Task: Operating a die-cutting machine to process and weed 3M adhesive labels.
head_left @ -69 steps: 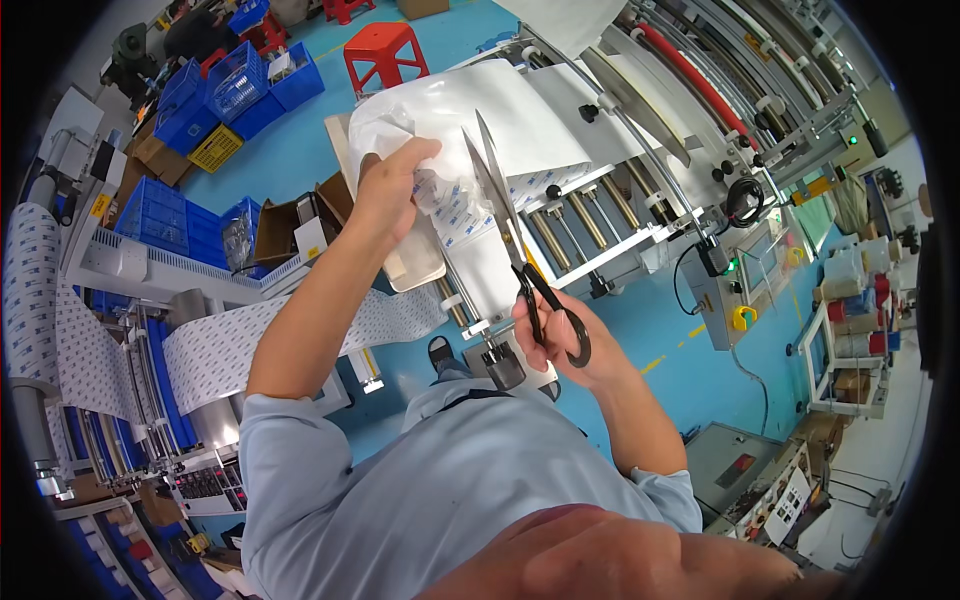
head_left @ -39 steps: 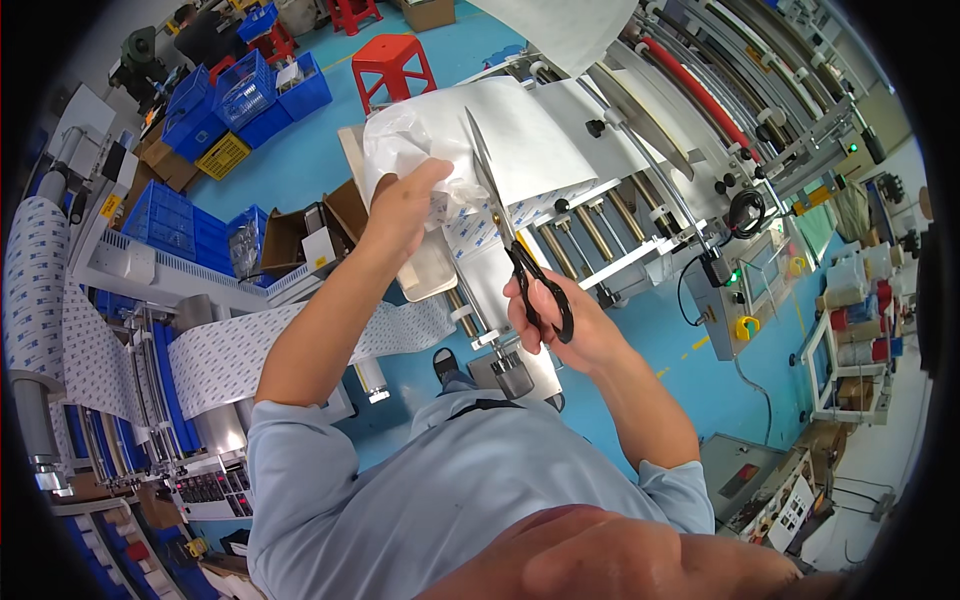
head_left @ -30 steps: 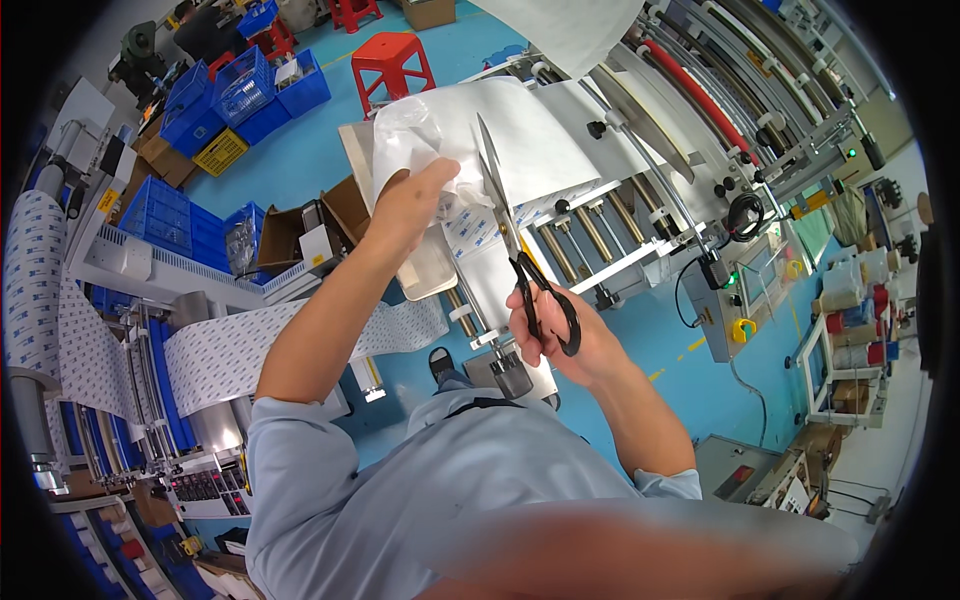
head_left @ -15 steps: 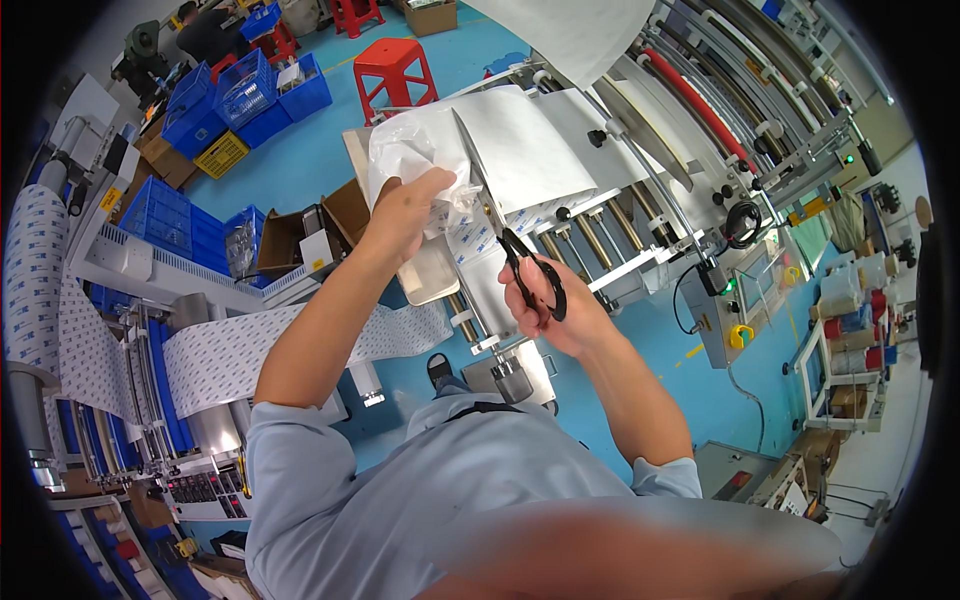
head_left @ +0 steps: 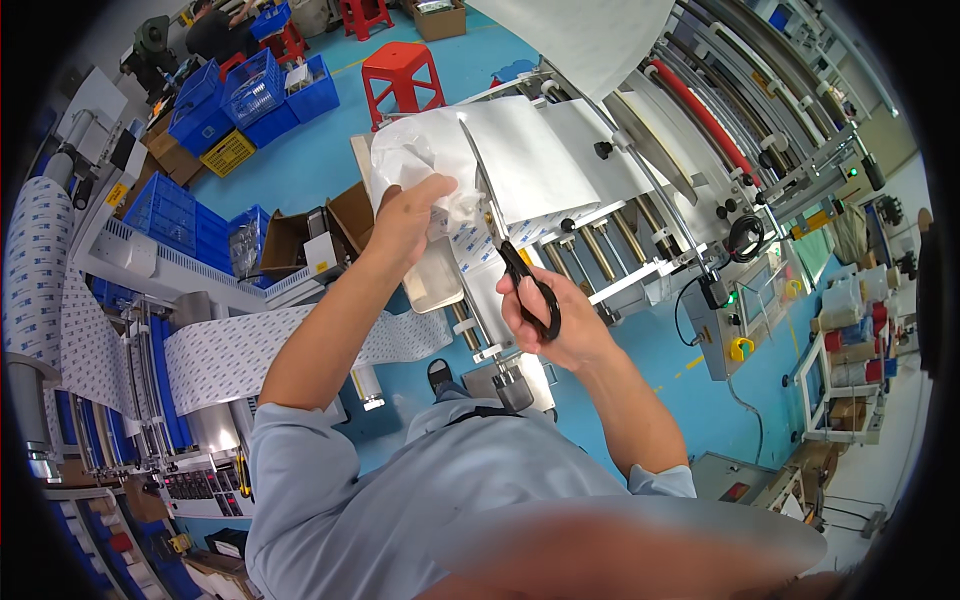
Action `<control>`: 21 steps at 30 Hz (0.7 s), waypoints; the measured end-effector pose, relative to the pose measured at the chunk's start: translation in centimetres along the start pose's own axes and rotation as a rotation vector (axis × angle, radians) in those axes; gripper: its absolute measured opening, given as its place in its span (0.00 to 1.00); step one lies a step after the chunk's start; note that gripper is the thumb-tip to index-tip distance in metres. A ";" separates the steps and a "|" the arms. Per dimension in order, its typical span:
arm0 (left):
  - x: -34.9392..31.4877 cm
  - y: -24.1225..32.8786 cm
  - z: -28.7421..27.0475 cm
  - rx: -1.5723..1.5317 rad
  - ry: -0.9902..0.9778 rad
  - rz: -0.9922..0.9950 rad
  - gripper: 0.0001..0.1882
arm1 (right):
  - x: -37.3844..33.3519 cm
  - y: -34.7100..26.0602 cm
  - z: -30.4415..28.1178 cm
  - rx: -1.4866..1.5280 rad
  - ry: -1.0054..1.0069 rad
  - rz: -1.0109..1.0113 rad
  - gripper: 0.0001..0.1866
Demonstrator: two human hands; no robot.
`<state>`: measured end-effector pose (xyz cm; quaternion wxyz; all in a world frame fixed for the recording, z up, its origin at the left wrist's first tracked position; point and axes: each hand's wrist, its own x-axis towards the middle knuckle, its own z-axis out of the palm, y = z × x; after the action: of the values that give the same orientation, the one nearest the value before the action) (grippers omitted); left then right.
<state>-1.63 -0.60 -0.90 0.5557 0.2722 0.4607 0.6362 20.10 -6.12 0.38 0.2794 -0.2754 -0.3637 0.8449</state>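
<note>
Bunched in my left hand (head_left: 408, 222) is the crumpled left end of a white sheet (head_left: 535, 155), its fingers closed on the folds. The sheet lies over the machine's frame, and its underside shows a blue printed pattern. My right hand (head_left: 568, 318) grips black-handled scissors (head_left: 532, 285), fingers through the loops. Their long blades point away from me and lie along the sheet, just right of the crumpled part. Whether the lower blade is under the sheet is hidden. A metal tray-like plate (head_left: 433, 278) sits below my left hand.
Rollers, including a red one (head_left: 705, 115), fill the machine at right. A control box (head_left: 735, 335) with a yellow knob stands near it. Patterned web (head_left: 235, 355) runs off a big roll at left. Blue crates (head_left: 250, 90), a red stool (head_left: 402, 75) and a distant person occupy the far side.
The scissors' handles have come closer together, and the blades lie nearly closed. My left hand still grips the crumpled sheet at about the same spot. The whole view has shifted slightly.
</note>
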 end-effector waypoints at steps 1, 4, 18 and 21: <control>-0.1 0.1 -0.3 0.042 -0.032 -0.008 0.30 | -0.1 -0.1 -0.1 0.001 -0.003 -0.001 0.13; 0.2 -0.1 -1.0 0.122 -0.100 -0.005 0.30 | -0.6 1.0 -1.3 0.138 -0.177 0.000 0.22; -0.5 0.8 -1.6 0.326 -0.243 0.107 0.34 | -1.4 0.7 -2.1 -0.034 -0.109 -0.057 0.22; -1.4 2.7 -1.7 0.548 -0.270 0.125 0.36 | -1.2 0.4 -2.3 -0.154 -0.072 -0.076 0.22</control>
<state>-3.99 -2.31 1.00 0.4775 0.5219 0.5195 0.4793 22.42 -6.13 -1.01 0.2760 -0.2515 -0.4475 0.8126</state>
